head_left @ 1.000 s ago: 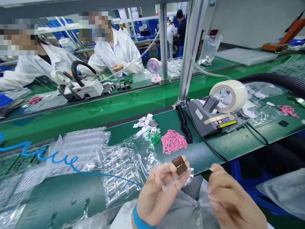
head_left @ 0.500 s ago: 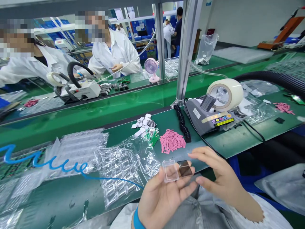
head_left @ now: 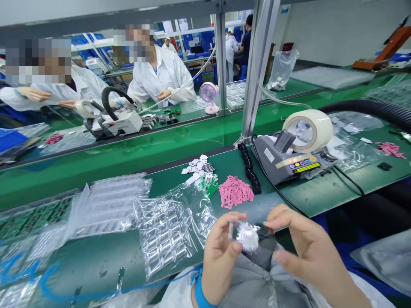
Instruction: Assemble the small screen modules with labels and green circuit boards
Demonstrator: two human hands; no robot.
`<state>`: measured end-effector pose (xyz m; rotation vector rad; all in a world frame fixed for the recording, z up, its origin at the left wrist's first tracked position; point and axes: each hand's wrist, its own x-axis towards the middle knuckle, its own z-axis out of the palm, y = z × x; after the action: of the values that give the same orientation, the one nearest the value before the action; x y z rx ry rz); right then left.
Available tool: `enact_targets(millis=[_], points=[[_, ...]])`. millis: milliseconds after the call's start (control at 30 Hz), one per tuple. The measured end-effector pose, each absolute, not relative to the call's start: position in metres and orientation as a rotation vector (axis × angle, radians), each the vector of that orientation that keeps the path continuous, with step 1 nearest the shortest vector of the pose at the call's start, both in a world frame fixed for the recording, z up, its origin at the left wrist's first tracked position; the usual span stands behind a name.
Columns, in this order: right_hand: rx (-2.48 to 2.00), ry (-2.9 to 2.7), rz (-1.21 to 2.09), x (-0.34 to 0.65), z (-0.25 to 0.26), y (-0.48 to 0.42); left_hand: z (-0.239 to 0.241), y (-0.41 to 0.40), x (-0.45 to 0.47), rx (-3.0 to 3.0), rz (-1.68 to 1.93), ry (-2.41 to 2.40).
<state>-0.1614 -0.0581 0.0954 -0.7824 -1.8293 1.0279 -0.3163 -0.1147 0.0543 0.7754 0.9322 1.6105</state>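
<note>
My left hand (head_left: 222,250), with a blue wristband (head_left: 201,288), grips a small clear plastic case (head_left: 230,230) between thumb and fingers. Just right of it is a bright silvery patch (head_left: 248,237), glaring in the light; whether this is a film or a reflection off the case I cannot tell. My right hand (head_left: 297,241) is close by on the right, thumb and forefinger apart, its fingertips near the right side of that bright patch. The dark square piece is not clearly visible.
Pink strips (head_left: 236,191), white pieces (head_left: 197,167) and green circuit boards (head_left: 208,185) lie on the green bench. A tape dispenser (head_left: 272,156) stands to the right. Plastic-wrapped trays (head_left: 163,235) lie left. A blue coiled cord (head_left: 96,295) crosses the front. Co-workers in white coats (head_left: 165,72) sit opposite.
My left hand has turned from palm up to gripping the case on edge. The dark square that lay on its fingers no longer shows clearly. My right hand has moved slightly lower.
</note>
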Motion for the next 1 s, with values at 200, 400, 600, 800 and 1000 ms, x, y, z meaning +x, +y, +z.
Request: enact_targets(millis=[200, 400, 600, 800, 1000], points=[[-0.903, -1.947, 0.787, -0.183, 0.088, -0.072, 0.044, -0.116, -0.316, 1.113, 1.755, 1.052], [-0.921, -2.0, 0.691, -0.184, 0.084, -0.071, 0.045, -0.118, -0.314, 1.282, 1.753, 1.095], [-0.956, -2.033, 0.788, -0.181, 0.086, -0.07, 0.038, -0.116, -0.31, 1.266, 1.824, 1.116], [-1.021, -2.03, 0.851, -0.181, 0.079, -0.07, 0.029, -0.117, -0.309, 1.246, 1.863, 1.129], [-1.165, -2.173, 0.892, -0.184, 0.079, -0.066, 0.019, -0.119, -0.307, 0.995, 1.774, 1.067]])
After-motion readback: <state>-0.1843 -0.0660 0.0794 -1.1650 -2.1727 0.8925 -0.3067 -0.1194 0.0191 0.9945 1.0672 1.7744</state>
